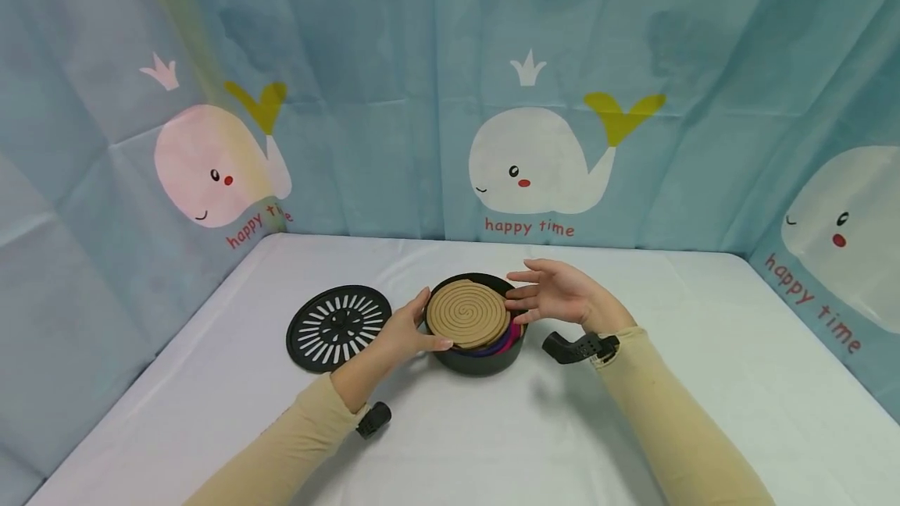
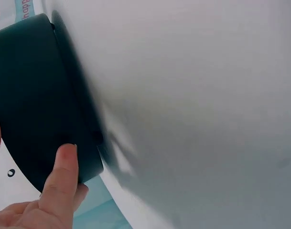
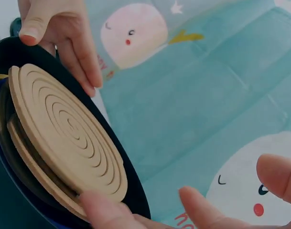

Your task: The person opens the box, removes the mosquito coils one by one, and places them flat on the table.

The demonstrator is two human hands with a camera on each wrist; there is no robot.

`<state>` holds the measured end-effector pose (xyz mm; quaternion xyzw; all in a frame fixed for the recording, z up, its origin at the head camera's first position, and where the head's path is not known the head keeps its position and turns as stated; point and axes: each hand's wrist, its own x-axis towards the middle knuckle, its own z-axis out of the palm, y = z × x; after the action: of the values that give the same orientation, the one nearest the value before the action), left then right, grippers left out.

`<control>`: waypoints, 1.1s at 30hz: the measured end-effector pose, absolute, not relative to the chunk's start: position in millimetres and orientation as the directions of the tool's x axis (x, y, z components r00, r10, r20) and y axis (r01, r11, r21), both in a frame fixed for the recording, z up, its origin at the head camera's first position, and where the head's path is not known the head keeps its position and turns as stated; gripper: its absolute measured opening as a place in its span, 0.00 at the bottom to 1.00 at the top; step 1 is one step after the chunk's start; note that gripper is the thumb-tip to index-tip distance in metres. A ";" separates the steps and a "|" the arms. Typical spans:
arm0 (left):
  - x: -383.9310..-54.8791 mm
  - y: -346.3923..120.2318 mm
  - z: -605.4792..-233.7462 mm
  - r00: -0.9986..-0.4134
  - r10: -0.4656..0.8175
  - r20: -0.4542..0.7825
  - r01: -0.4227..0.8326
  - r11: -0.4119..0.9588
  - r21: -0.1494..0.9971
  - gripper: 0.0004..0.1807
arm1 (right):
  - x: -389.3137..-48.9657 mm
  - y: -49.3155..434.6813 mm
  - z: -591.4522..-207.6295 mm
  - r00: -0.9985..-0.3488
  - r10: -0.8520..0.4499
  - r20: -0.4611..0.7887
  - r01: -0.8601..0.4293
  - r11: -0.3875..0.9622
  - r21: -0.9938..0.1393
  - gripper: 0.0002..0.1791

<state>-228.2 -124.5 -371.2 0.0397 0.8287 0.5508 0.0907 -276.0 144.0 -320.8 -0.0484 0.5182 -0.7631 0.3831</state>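
Observation:
A dark round mosquito coil holder stands on the table with a stack of coils in it. On top lies a tan spiral mosquito coil; edges of blue and magenta coils show below. My left hand holds the holder's left side, its thumb near the front rim. In the left wrist view, a finger lies against the dark outer wall. Over the holder's right side, my right hand has its fingers spread, fingertips close to the tan coil's edge.
A black slotted lid lies left of the holder on the white tablecloth. Light blue curtains with whale prints stand behind and at both sides. Black wrist camera mounts stick out from the sleeves.

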 end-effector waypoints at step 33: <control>-230.2 -128.3 -371.7 -0.972 0.208 -0.111 -0.015 0.415 0.910 0.55 | -266.2 98.8 -349.0 -0.828 -0.459 -0.323 0.357 0.013 -0.934 0.30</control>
<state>-230.2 -128.3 -371.7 0.0578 0.8346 0.5378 0.1040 -266.2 98.8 -349.0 -0.0392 0.6496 -0.7014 0.2908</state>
